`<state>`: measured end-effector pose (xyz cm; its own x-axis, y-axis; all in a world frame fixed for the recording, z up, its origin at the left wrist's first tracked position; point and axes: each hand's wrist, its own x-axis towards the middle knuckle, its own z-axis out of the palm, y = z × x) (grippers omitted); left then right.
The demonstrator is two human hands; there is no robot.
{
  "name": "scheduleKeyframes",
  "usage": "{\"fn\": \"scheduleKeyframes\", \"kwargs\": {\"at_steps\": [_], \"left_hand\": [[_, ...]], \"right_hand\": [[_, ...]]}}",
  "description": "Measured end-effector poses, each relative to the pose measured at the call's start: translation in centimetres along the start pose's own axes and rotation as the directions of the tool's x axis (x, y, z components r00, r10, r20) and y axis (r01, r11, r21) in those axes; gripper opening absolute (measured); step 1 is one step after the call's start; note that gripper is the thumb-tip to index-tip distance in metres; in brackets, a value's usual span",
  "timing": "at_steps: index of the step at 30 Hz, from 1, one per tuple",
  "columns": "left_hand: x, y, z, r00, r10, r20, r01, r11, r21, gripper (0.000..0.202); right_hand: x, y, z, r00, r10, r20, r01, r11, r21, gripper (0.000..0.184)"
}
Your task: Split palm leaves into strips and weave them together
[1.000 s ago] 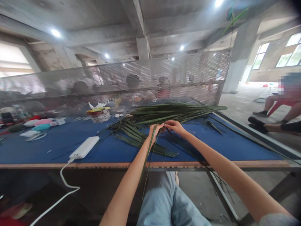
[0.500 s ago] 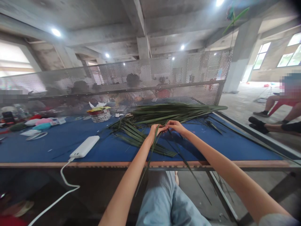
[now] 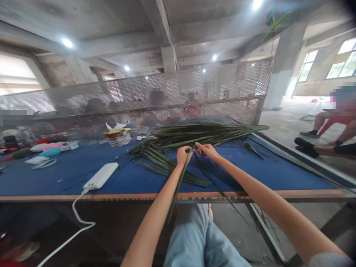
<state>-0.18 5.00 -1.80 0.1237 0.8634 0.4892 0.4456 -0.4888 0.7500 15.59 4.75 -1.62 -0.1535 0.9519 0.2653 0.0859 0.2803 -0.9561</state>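
Note:
My left hand [image 3: 184,155] is closed on a long green leaf strip [image 3: 180,182], whose tail hangs down past the table edge. Close beside it, my right hand [image 3: 205,149] has its fingers curled in a pinch at the same spot, with the index finger raised. Another thin strip [image 3: 219,189] trails from between the hands down over the edge to the right. The exact grip between the fingertips is too small to make out. Behind the hands lies a big pile of long green leaves [image 3: 191,133], and a smaller bundle [image 3: 164,163] sits below it.
On the blue table [image 3: 133,181], a white power bank [image 3: 101,176] with a cable lies to the left. Farther back are a woven basket [image 3: 118,138] and colourful yarn [image 3: 51,149]. A perforated metal screen [image 3: 222,92] stands behind. Another person's legs [image 3: 319,146] show at right.
My left hand has turned and its fingers have closed more around the strip. My right fingers have curled, with the index lifted. The hanging strips have shifted slightly.

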Motion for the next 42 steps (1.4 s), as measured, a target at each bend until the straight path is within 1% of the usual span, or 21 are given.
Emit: {"fn": "scheduleKeyframes", "kwargs": {"at_steps": [2, 3, 5, 7, 9, 12, 14, 18, 22, 26, 29, 32, 34, 35, 38, 40, 42], "left_hand": [[-0.6, 0.6, 0.0, 0.998, 0.068, -0.009, -0.064, 0.969, 0.240, 0.013], [-0.9, 0.9, 0.0, 0.997, 0.082, -0.007, -0.076, 0.942, 0.327, 0.015], [-1.2, 1.3, 0.0, 0.997, 0.077, 0.001, -0.071, 0.904, 0.422, 0.019], [-1.2, 1.4, 0.0, 0.998, 0.068, 0.005, -0.063, 0.887, 0.457, 0.020], [-1.2, 1.3, 0.1, 0.997, 0.075, 0.007, -0.069, 0.877, 0.476, 0.020], [-1.0, 1.0, 0.2, 0.997, 0.077, 0.005, -0.070, 0.872, 0.484, 0.023], [-1.0, 0.9, 0.3, 0.997, 0.073, 0.005, -0.067, 0.880, 0.471, 0.026], [-0.9, 0.7, 0.4, 0.997, 0.076, 0.005, -0.072, 0.927, 0.369, 0.024], [-0.9, 0.7, 0.3, 0.997, 0.075, 0.004, -0.074, 0.968, 0.239, 0.023], [-0.8, 0.5, 0.4, 0.996, 0.085, 0.026, -0.088, 0.981, 0.175, 0.021], [-0.6, 0.2, 0.7, 0.996, 0.071, 0.054, -0.075, 0.994, 0.082, 0.019], [-0.1, -0.1, 0.9, 0.997, -0.001, 0.079, 0.008, 0.996, -0.087, 0.011], [0.1, -0.1, 1.0, 0.989, -0.083, 0.120, 0.107, 0.971, -0.212, 0.006], [0.2, -0.1, 1.0, 0.981, -0.122, 0.154, 0.160, 0.950, -0.270, 0.007], [0.3, -0.1, 0.7, 0.940, -0.201, 0.276, 0.304, 0.861, -0.408, 0.017], [0.3, -0.1, 0.5, 0.916, -0.221, 0.334, 0.364, 0.807, -0.465, 0.023], [0.2, -0.4, 0.3, 0.900, -0.239, 0.365, 0.405, 0.766, -0.499, 0.027]], "right_hand": [[-0.1, 0.1, 0.3, 0.996, -0.020, 0.081, 0.026, 0.997, -0.075, 0.060], [-0.1, 0.2, 0.4, 0.992, -0.042, 0.121, 0.053, 0.994, -0.091, 0.058], [0.1, 0.5, 0.3, 0.978, -0.080, 0.194, 0.100, 0.991, -0.093, 0.054], [0.3, 0.7, 0.2, 0.967, -0.082, 0.240, 0.099, 0.993, -0.058, 0.052], [0.4, 0.8, 0.1, 0.967, -0.045, 0.252, 0.052, 0.998, -0.023, 0.052], [0.6, 0.9, 0.0, 0.974, 0.017, 0.225, -0.008, 0.999, -0.037, 0.050], [0.6, 0.9, 0.0, 0.983, 0.005, 0.185, 0.010, 0.997, -0.082, 0.046], [0.9, 1.1, 0.1, 0.988, -0.123, 0.089, 0.134, 0.982, -0.130, 0.040], [1.1, 1.4, -0.1, 0.982, -0.191, -0.004, 0.188, 0.968, -0.166, 0.033], [0.9, 1.1, -0.4, 0.972, -0.236, 0.014, 0.234, 0.950, -0.208, 0.026], [0.9, 1.0, -0.5, 0.972, -0.234, 0.019, 0.232, 0.948, -0.218, 0.021], [1.0, 1.0, -0.6, 0.966, -0.257, 0.032, 0.258, 0.942, -0.216, 0.018], [1.1, 1.0, -0.8, 0.959, -0.282, 0.039, 0.283, 0.934, -0.220, 0.018], [1.1, 1.0, -0.8, 0.956, -0.289, 0.040, 0.291, 0.930, -0.226, 0.018], [1.1, 0.8, -1.2, 0.956, -0.291, 0.040, 0.292, 0.925, -0.243, 0.017], [1.1, 0.7, -1.4, 0.959, -0.277, 0.053, 0.281, 0.930, -0.237, 0.017], [1.0, 0.5, -1.6, 0.965, -0.251, 0.070, 0.261, 0.940, -0.219, 0.017]]}}
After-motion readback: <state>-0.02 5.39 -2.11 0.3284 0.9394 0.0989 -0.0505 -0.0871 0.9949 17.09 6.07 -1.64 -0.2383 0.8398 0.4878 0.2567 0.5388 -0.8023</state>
